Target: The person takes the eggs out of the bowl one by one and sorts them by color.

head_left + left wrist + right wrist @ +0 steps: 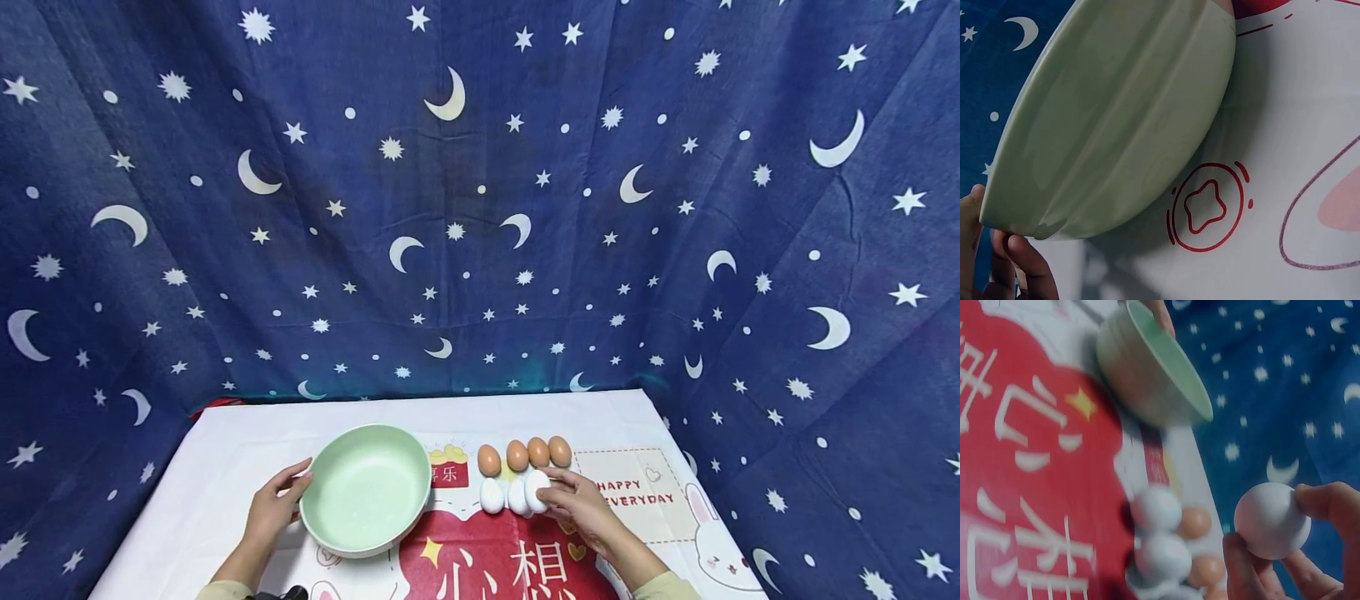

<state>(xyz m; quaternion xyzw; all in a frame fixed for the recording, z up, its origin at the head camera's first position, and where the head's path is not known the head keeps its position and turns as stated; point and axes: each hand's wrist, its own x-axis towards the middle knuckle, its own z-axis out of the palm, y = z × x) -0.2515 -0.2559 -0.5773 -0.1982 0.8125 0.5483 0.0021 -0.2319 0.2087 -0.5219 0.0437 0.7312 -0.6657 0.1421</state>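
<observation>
A pale green bowl (366, 492) is at the left of the table, tilted in the left wrist view. My left hand (273, 502) grips its left rim, the thumb on one side and fingers underneath. My right hand (585, 510) pinches a white egg (1272, 520) between thumb and fingertips, raised above the other eggs. Below it, white eggs (492, 495) lie in a row on the cloth, one partly covered by the held egg in the head view. Just behind them is a row of several brown eggs (517, 455). The bowl's inside shows no eggs.
A white tablecloth (300, 421) printed with a red patch, lettering and rabbits covers the table. A blue curtain (480, 292) with moons and stars hangs behind and at both sides. A small dark object (294, 593) shows at the bottom edge near the left forearm.
</observation>
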